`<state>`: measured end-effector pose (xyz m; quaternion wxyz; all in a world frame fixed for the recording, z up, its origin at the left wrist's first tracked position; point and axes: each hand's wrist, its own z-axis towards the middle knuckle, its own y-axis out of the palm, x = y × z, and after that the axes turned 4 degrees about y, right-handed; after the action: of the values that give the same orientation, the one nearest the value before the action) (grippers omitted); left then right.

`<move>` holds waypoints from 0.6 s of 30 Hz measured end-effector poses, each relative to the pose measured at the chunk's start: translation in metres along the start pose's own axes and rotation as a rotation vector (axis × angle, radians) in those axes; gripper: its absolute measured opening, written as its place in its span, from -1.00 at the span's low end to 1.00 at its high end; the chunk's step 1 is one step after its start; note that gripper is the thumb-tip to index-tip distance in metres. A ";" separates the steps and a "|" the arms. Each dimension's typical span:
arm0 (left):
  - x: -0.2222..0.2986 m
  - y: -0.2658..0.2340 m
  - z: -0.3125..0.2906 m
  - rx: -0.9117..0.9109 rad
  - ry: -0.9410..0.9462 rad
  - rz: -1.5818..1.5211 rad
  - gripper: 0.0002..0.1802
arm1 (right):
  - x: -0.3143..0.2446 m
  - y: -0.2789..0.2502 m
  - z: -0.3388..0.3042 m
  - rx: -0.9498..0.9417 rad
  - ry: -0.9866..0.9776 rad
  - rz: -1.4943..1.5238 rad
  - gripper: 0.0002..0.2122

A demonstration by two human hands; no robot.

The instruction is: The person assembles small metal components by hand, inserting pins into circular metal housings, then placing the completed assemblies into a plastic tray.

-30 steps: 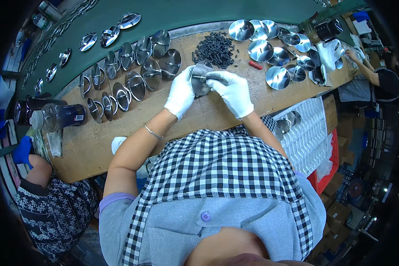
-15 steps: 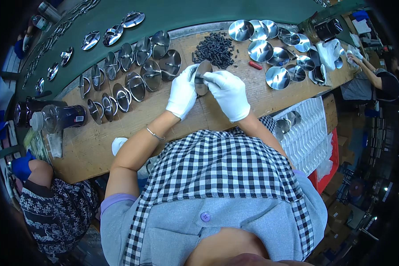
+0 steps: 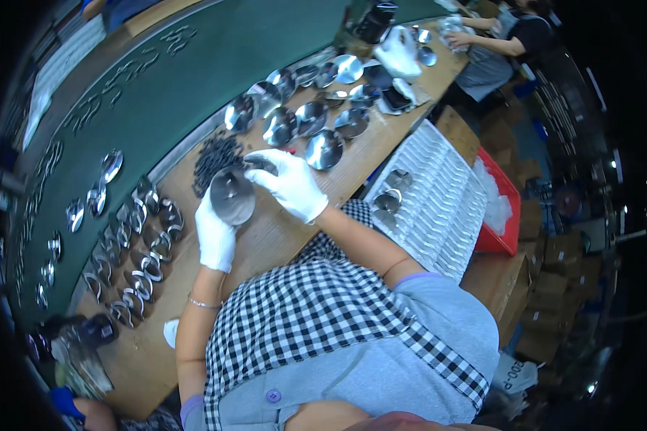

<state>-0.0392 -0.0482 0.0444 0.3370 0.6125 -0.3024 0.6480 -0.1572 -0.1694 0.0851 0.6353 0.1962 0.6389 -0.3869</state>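
My left hand (image 3: 217,241), in a white glove, holds a round shiny metal lid (image 3: 233,195) by its edge, its face tilted toward me. My right hand (image 3: 291,187), gloved too, is beside the lid's upper right edge. Its thumb and fingers are bent together around something dark that I cannot make out. Just beyond the lid lies a heap of small black rod-like pieces (image 3: 216,159). Several lids with curved strap handles (image 3: 144,264) stand in rows to the left. More round metal lids (image 3: 325,149) lie to the right of the heap.
A white ridged tray (image 3: 438,205) with a few metal discs stands at the right, next to a red bin (image 3: 509,228). Jars (image 3: 86,337) are at the table's left end. A green surface (image 3: 151,93) runs along the back. Another person (image 3: 514,43) works at the far right.
The whole view has swung, so the tray and red bin show more fully. The lid has turned from nearly edge-on to face me, and my right hand has come away from its middle.
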 end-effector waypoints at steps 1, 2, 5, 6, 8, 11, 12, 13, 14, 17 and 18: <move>-0.003 0.002 0.001 0.038 -0.051 -0.116 -0.64 | 0.002 -0.003 0.000 0.032 0.019 -0.057 -0.70; -0.001 0.005 0.002 0.017 -0.037 -0.119 -0.64 | 0.007 -0.004 0.000 0.061 0.041 -0.109 -0.71; -0.004 0.009 0.004 0.084 -0.061 -0.206 -0.64 | 0.004 -0.002 -0.005 -0.176 0.355 0.090 -0.74; -0.013 0.005 0.005 0.076 -0.064 -0.159 -0.63 | 0.007 0.002 -0.005 -0.253 0.405 0.164 -0.74; -0.009 0.004 0.006 0.053 -0.004 -0.037 -0.64 | 0.004 0.001 -0.004 -0.299 0.408 0.194 -0.75; -0.023 -0.009 0.007 0.074 -0.015 -0.032 -0.70 | 0.006 0.008 0.002 -0.344 0.407 0.235 -0.78; -0.026 -0.014 0.009 0.084 -0.011 -0.032 -0.70 | 0.006 0.011 0.005 -0.354 0.401 0.232 -0.78; -0.029 -0.020 0.009 0.069 -0.013 -0.035 -0.73 | 0.001 0.014 0.007 -0.374 0.407 0.225 -0.78; -0.030 -0.024 0.007 0.055 -0.015 -0.038 -0.76 | -0.002 0.016 0.008 -0.395 0.412 0.217 -0.78; -0.016 -0.028 0.009 0.055 -0.014 -0.045 -0.80 | -0.003 0.017 0.019 -0.429 0.369 0.195 -0.80; -0.010 -0.025 0.009 0.049 -0.010 -0.101 -0.82 | -0.005 0.016 0.025 -0.443 0.359 0.167 -0.81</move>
<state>-0.0133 -0.0412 0.0342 0.3524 0.6382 -0.2568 0.6345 -0.1280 -0.1768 0.0884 0.5690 0.1699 0.7917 -0.1436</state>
